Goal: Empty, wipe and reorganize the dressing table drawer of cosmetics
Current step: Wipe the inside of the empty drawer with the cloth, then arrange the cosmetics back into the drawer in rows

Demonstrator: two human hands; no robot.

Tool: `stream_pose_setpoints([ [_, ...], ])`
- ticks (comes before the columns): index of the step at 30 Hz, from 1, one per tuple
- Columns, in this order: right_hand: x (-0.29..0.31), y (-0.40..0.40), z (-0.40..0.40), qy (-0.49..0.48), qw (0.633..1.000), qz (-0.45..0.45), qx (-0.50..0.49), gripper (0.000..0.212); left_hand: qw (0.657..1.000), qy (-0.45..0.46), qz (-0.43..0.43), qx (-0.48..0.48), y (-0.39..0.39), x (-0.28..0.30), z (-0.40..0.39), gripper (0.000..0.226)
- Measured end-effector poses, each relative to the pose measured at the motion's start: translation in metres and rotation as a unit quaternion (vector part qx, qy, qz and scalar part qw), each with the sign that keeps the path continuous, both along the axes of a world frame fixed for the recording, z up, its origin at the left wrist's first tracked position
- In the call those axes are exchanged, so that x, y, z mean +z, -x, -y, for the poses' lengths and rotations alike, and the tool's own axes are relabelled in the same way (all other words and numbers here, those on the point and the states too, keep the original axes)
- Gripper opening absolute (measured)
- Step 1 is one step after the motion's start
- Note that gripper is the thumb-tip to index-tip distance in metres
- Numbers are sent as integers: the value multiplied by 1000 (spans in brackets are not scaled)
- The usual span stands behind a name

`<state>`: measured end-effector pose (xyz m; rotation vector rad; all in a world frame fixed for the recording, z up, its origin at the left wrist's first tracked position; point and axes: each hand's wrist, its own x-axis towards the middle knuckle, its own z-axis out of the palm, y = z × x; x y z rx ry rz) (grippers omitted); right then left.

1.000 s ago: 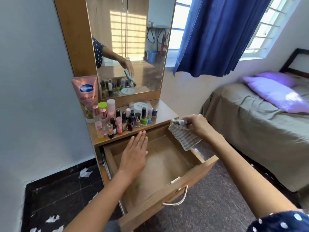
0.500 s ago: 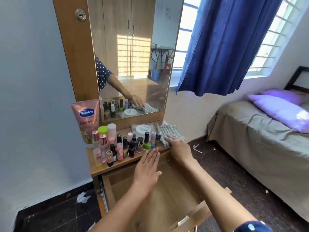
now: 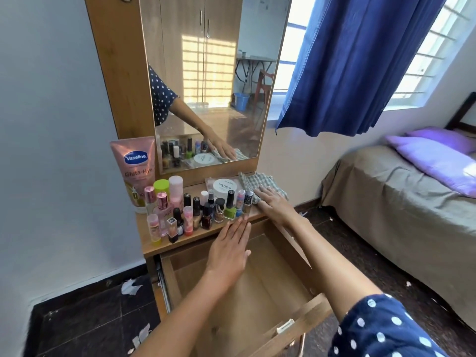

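R hand (image 3: 273, 202) flat on cloth (image 3: 260, 182), tabletop at 1 o'clock of drawer (image 3: 257, 292). L hand (image 3: 229, 251) flat, holds nothing, fingertips near bottles (image 3: 201, 212).

Your wooden drawer (image 3: 257, 292) is pulled out and looks bare inside. The checked cloth (image 3: 260, 182) lies crumpled on the tabletop's right end. Bottles of cosmetics (image 3: 195, 212) stand upright, crowded left of it, touching a white jar (image 3: 224, 187).
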<state>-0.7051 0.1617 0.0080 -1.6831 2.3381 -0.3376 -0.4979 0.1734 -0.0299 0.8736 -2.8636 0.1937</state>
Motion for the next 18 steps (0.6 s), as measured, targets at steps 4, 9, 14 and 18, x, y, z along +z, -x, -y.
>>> stream_pose_setpoints([
  [4,7,-7,-19,97,994,47,-4,53,998,-36,-51,0,-24,-1,-14,58],
  [9,-15,-65,-77,313,939,48,-136,28,986,-54,-140,73,-74,-15,-32,51],
  [14,-35,-144,-105,107,992,48,-55,17,974,-89,-157,139,-108,-25,-51,58],
  [18,-52,-191,-91,17,999,21,24,27,972,-113,-139,153,-116,-29,-58,53],
])
